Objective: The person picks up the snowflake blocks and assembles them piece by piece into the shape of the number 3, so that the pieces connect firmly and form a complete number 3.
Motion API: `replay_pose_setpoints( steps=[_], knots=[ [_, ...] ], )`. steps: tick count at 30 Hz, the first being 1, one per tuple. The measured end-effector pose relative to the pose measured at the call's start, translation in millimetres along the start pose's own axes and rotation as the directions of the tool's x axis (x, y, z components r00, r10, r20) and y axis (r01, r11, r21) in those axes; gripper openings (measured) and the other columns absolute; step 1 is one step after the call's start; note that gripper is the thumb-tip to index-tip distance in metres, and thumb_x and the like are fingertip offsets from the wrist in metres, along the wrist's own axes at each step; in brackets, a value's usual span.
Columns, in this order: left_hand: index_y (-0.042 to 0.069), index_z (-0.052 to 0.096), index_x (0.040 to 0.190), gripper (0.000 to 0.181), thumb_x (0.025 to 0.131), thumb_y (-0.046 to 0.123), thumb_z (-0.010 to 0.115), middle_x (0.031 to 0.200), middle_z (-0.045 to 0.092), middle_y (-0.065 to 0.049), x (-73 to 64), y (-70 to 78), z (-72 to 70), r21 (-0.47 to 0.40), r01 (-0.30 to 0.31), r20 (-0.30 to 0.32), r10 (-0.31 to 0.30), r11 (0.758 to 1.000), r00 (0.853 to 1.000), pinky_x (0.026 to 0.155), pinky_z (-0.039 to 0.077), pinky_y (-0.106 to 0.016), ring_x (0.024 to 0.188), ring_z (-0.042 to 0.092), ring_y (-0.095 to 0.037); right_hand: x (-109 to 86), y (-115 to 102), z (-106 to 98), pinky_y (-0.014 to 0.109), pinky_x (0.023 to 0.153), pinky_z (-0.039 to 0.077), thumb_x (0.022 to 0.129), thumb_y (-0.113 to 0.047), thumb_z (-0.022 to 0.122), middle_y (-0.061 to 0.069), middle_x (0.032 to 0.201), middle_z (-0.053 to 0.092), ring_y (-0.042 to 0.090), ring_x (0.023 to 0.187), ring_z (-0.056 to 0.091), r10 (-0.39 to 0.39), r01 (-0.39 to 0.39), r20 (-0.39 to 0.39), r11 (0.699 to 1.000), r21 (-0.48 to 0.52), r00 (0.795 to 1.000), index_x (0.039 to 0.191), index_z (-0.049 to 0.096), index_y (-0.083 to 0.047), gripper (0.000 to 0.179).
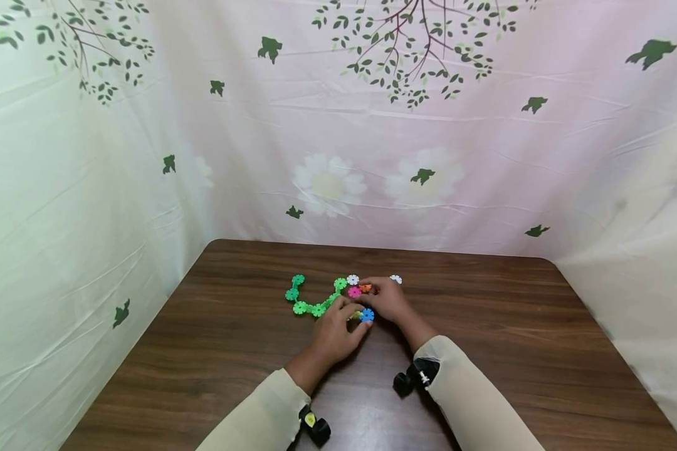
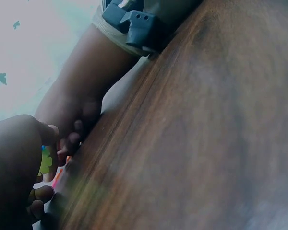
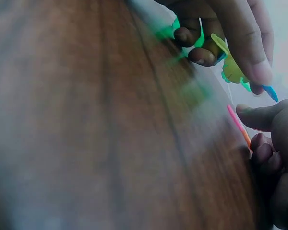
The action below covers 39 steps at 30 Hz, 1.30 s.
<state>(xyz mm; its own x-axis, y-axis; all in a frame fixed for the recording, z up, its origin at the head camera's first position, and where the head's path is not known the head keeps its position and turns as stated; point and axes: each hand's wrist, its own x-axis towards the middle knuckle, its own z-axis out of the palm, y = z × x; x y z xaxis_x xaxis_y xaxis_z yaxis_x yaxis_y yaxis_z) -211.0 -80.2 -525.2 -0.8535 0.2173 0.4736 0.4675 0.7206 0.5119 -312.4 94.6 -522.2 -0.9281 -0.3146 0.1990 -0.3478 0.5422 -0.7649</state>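
A linked chain of green notched plastic discs (image 1: 318,310) curves across the table. My left hand (image 1: 335,332) pinches its near end between thumb and fingers, at a blue disc (image 1: 367,314) beside a yellow disc (image 3: 234,70). My right hand (image 1: 388,299) has its thumb and fingers around an orange disc (image 1: 365,287), which lies against a pink disc (image 1: 354,292). In the right wrist view those two show edge-on, low beside the right fingertips. Fingers hide part of the chain and of the orange disc.
A white disc (image 1: 352,279) lies beside the pink one, and another white disc (image 1: 395,279) sits just beyond the right hand. The brown wooden table (image 1: 203,351) meets a printed cloth backdrop (image 1: 372,138) at the back and sides.
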Motion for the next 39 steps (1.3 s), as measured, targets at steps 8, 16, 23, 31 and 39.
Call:
replay_pose_setpoints(
  steps=[8, 16, 23, 31, 39],
  knots=[
    [0.014, 0.081, 0.119, 0.029, 0.097, 0.033, 0.083, 0.115, 0.066, -0.004, -0.1, -0.7, 0.7, -0.016, 0.009, -0.003, -0.009, 1.0, 1.0, 0.076, 0.057, -0.032, 0.098, 0.069, -0.019, 7.7, 0.0, -2.8, 0.025, 0.058, 0.043, 0.094, -0.02, 0.088, 0.0, 0.07, 0.068, 0.007, 0.061, 0.052, 0.0, 0.002, 0.04, 0.998, -0.058, 0.999, 0.122, 0.083, -0.005, 0.032],
    [0.014, 0.081, 0.119, 0.028, 0.098, 0.033, 0.083, 0.117, 0.067, -0.005, -0.5, 0.6, -0.5, -0.024, 0.014, 0.003, -0.014, 1.0, 1.0, 0.08, 0.059, -0.034, 0.101, 0.069, -0.019, 12.4, 1.3, -2.8, 0.026, 0.056, 0.043, 0.096, -0.02, 0.086, 0.0, 0.069, 0.066, 0.008, 0.059, 0.053, 0.004, 0.002, 0.078, 0.997, -0.073, 0.997, 0.119, 0.084, -0.008, 0.026],
    [0.016, 0.08, 0.118, 0.028, 0.098, 0.035, 0.083, 0.114, 0.066, -0.003, -0.8, 0.6, -0.4, -0.014, 0.032, 0.014, -0.031, 0.999, 0.999, 0.077, 0.055, -0.03, 0.097, 0.067, -0.017, 13.7, -2.0, -2.5, 0.028, 0.06, 0.044, 0.096, -0.026, 0.086, 0.001, 0.077, 0.069, 0.011, 0.065, 0.053, 0.016, -0.009, 0.09, 0.996, -0.085, 0.996, 0.117, 0.086, -0.011, 0.025],
    [0.017, 0.081, 0.119, 0.028, 0.098, 0.035, 0.083, 0.114, 0.065, -0.002, -0.4, 1.8, -1.4, -0.01, 0.038, 0.014, -0.038, 0.999, 0.999, 0.078, 0.056, -0.03, 0.098, 0.068, -0.017, 13.6, -5.4, -2.3, 0.027, 0.055, 0.04, 0.097, -0.025, 0.083, -0.004, 0.063, 0.057, 0.01, 0.056, 0.049, 0.002, 0.016, 0.112, 0.988, -0.155, 0.994, 0.119, 0.084, -0.014, 0.025],
    [0.016, 0.081, 0.119, 0.029, 0.098, 0.036, 0.083, 0.113, 0.065, -0.002, -0.2, 1.8, -2.3, -0.012, 0.038, 0.017, -0.037, 0.999, 0.999, 0.077, 0.055, -0.029, 0.095, 0.067, -0.016, 13.3, -6.6, -2.3, 0.027, 0.054, 0.038, 0.097, -0.023, 0.083, -0.003, 0.064, 0.056, 0.011, 0.056, 0.049, 0.005, 0.013, 0.105, 0.984, -0.176, 0.994, 0.114, 0.082, -0.014, 0.02]
  ],
)
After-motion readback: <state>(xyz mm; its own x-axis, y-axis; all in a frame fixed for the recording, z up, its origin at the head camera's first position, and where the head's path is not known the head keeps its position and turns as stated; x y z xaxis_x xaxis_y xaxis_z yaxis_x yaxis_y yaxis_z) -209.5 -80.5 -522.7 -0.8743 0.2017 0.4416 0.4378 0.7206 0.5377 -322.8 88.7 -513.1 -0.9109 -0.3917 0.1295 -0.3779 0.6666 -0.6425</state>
